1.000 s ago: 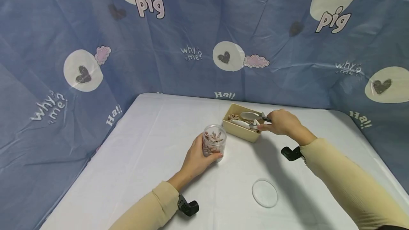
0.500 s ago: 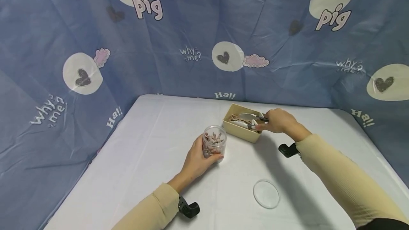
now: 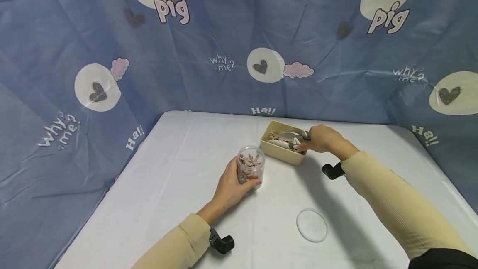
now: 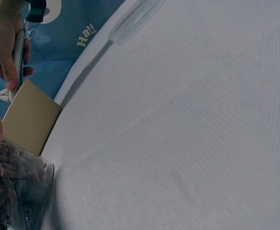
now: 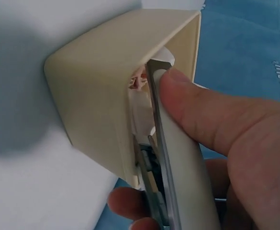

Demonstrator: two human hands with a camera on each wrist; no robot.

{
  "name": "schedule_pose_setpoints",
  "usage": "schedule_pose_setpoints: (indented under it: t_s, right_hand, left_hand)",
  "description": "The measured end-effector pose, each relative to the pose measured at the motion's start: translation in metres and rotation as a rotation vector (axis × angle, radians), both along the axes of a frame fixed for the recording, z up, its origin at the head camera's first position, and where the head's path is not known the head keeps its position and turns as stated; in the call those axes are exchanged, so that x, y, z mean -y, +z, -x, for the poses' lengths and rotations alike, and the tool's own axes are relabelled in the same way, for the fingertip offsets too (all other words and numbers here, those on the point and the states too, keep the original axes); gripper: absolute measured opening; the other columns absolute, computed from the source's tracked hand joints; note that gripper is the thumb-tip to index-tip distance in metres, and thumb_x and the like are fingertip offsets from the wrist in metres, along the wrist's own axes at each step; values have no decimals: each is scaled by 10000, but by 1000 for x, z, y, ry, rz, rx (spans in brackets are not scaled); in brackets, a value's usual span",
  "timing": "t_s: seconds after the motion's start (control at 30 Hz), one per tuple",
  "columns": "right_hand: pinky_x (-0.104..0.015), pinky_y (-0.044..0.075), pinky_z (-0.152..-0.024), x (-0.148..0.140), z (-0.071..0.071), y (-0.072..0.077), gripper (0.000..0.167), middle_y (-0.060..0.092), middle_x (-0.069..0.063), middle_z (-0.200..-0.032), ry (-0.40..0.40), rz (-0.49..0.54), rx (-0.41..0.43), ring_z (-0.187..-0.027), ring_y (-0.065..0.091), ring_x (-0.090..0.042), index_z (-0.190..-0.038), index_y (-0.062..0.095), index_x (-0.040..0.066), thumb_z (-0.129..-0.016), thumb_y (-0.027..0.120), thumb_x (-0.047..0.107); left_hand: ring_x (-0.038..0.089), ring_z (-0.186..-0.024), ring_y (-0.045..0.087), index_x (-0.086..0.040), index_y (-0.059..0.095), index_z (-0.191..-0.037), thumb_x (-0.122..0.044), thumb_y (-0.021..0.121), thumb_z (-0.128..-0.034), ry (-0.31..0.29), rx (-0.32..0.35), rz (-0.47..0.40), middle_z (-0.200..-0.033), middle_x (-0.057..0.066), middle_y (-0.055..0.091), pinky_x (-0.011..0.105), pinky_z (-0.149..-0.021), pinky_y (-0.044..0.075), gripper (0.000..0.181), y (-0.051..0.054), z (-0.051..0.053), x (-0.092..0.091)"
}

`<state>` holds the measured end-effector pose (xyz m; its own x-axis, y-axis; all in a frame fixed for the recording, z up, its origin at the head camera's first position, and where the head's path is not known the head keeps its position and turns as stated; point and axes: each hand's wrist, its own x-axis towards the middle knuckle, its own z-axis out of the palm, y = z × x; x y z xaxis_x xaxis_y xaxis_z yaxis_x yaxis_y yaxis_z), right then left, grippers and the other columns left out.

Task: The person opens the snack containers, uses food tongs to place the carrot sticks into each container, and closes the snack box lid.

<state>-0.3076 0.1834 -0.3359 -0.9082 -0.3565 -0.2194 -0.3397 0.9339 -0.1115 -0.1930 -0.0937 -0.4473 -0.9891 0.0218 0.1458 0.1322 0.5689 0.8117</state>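
Note:
My left hand (image 3: 232,182) grips a clear jar (image 3: 251,173) standing upright, thumb on its near side. Through its wall in the left wrist view show brownish-pink dried strips (image 4: 17,187). My right hand (image 3: 324,139) holds white-handled tongs (image 5: 183,158), its thumb on one handle and fingers on the other side. The tongs' heads reach down into a beige rectangular box (image 3: 280,153), among brownish pieces (image 3: 274,135). Whether anything lies between the heads cannot be told. The box stands just beyond and right of the jar.
A clear round lid (image 3: 312,225) lies on the white tabletop (image 3: 179,202), nearer the person and right of the jar. Blue printed cloth (image 3: 209,32) hangs behind the table and along its sides.
My right hand has shifted slightly left and the tongs sit a little further into the box, their heads somewhat closer together. My left hand and the jar stay put.

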Motion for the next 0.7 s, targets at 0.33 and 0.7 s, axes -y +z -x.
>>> schedule_pose_setpoints:
  t_s: [0.33,0.7]
  right_hand:
    - [-342,431,-594,1,-5,-8,420,574,-39,-739,-39,17,-16,-720,557,-227,-713,539,133,-878,684,491]
    - [-360,421,-612,1,-1,-10,454,533,-41,-731,5,21,-32,-703,518,-226,-668,468,149,-878,683,489]
  left_hand:
    - [300,-1311,511,-85,362,-1478,-438,820,-774,2,11,3,-1387,127,522,490,-1118,416,912,0,0,0]
    - [299,-1315,510,-90,364,-1478,-440,821,-773,-1,14,3,-1385,123,525,492,-1123,409,910,1,0,0]
